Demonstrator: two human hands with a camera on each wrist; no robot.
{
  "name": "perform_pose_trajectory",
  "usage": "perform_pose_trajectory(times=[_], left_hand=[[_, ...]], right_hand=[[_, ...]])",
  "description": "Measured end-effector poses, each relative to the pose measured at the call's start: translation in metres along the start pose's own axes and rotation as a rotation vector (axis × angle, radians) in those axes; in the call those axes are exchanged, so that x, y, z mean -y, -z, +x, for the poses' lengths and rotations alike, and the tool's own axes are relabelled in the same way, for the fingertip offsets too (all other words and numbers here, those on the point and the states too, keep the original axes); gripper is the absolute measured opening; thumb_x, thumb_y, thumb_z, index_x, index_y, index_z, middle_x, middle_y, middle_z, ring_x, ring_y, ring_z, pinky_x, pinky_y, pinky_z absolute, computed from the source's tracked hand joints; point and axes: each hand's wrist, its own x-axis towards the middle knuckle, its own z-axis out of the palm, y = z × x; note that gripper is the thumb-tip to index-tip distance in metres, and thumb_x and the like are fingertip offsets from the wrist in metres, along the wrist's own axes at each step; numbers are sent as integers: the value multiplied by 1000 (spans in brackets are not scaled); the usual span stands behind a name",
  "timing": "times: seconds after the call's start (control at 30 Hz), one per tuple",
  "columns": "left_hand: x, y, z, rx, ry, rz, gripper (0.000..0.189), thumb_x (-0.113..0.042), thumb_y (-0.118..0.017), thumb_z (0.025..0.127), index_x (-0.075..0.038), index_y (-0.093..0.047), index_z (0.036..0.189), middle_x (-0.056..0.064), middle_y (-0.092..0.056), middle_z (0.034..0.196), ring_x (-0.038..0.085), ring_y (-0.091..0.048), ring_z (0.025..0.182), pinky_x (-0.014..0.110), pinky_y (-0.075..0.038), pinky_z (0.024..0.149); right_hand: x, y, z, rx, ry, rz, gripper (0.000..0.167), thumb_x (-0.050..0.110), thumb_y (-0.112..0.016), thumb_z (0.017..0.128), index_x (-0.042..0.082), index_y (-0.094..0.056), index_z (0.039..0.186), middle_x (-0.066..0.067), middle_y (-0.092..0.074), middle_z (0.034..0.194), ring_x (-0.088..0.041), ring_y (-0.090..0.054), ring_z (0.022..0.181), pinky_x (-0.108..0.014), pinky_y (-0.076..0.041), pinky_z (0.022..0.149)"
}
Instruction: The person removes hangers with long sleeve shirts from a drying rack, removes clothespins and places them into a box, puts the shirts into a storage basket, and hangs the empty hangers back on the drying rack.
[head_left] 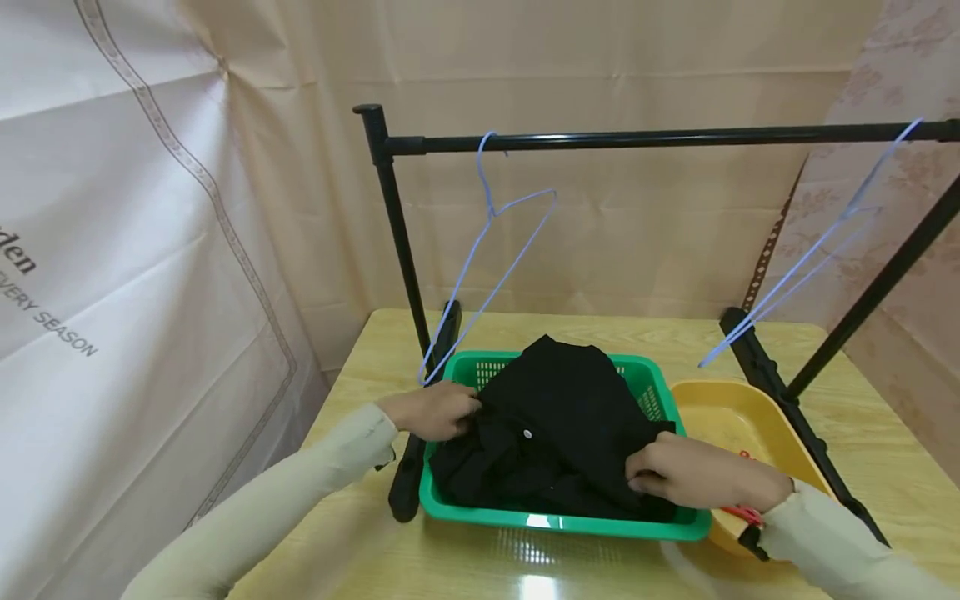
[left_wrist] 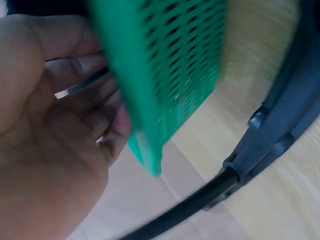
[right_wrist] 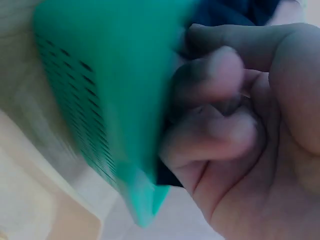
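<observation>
A black garment (head_left: 566, 408) with a white button lies heaped in a green basket (head_left: 525, 520) on the table. At the basket's left side my left hand (head_left: 435, 411) pinches the garment's edge with curled fingers. The left wrist view shows a narrow dark strip with a pale tip (left_wrist: 62, 94) among those fingers, close by the basket wall. My right hand (head_left: 686, 471) grips the garment near the right rim. In the right wrist view, dark cloth (right_wrist: 169, 176) shows beneath its curled fingers.
A black rack (head_left: 637, 140) stands over the table, its feet flanking the basket. Blue wire hangers (head_left: 491, 214) hang at both ends of its bar. A yellow tray (head_left: 712, 388) sits right of the basket, with red items (head_left: 742, 513) partly behind my right wrist.
</observation>
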Motion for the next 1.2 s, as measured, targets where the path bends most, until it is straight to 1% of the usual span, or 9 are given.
perform_pose_trajectory(times=[0.1,0.23,0.37,0.47,0.6,0.77,0.87,1.03,1.2], left_hand=[[19,12,0,-114,20,-318,19,5,-53,94,-3,-70,95,8,-65,93,17,-54,74,28,-46,69],[39,21,8,-247,156,-537,23,-4,-50,104,0,-72,109,17,-70,97,27,-66,72,31,-52,64],[48,21,29,-261,329,-594,30,-27,-54,109,-5,-69,124,15,-71,104,33,-70,74,36,-54,66],[42,19,45,-229,398,-597,41,-35,-60,106,-6,-64,134,13,-72,112,29,-72,81,36,-56,74],[32,16,59,-219,342,-618,48,-23,-73,99,-1,-59,138,10,-73,107,19,-70,92,33,-55,85],[25,19,60,-268,167,-574,30,-7,-77,93,-2,-72,122,5,-73,101,13,-67,90,27,-54,82],[19,27,48,-307,87,-566,16,-8,-74,96,-8,-78,111,1,-75,106,11,-68,95,27,-54,84],[10,31,13,-338,5,-528,12,-10,-73,97,-14,-80,105,-5,-76,105,8,-68,99,28,-54,86],[-2,19,-17,-236,-5,-483,8,-7,-77,93,-15,-80,94,-11,-74,91,2,-65,80,24,-55,73]], right_hand=[[-1,14,-2,-86,-88,8,23,17,-61,105,23,-66,84,17,-54,69,4,-45,56,-21,-42,52],[-3,30,5,-298,-286,-53,15,24,-62,105,20,-68,92,11,-62,74,-4,-53,58,-26,-44,52],[-15,33,21,-427,-416,-104,28,30,-64,104,7,-65,120,-3,-69,94,-16,-64,76,-37,-52,64],[-28,32,32,-351,-475,-45,60,40,-63,103,1,-48,145,-17,-68,115,-31,-67,99,-50,-55,81],[-39,28,44,-268,-478,58,77,40,-67,101,0,-32,156,-24,-63,129,-39,-64,113,-57,-52,91],[-41,25,51,-311,-384,20,53,15,-77,94,0,-57,141,-15,-70,112,-29,-68,99,-45,-56,80],[-31,28,48,-335,-347,-29,36,8,-77,92,3,-70,127,-8,-70,102,-17,-64,76,-34,-53,66],[-8,31,31,-361,-300,-31,29,9,-76,93,9,-74,122,-1,-69,94,-6,-38,46,-26,-39,49],[13,27,16,-329,-241,-32,29,8,-76,93,13,-75,122,11,-51,62,-2,-33,46,-22,-36,48]])
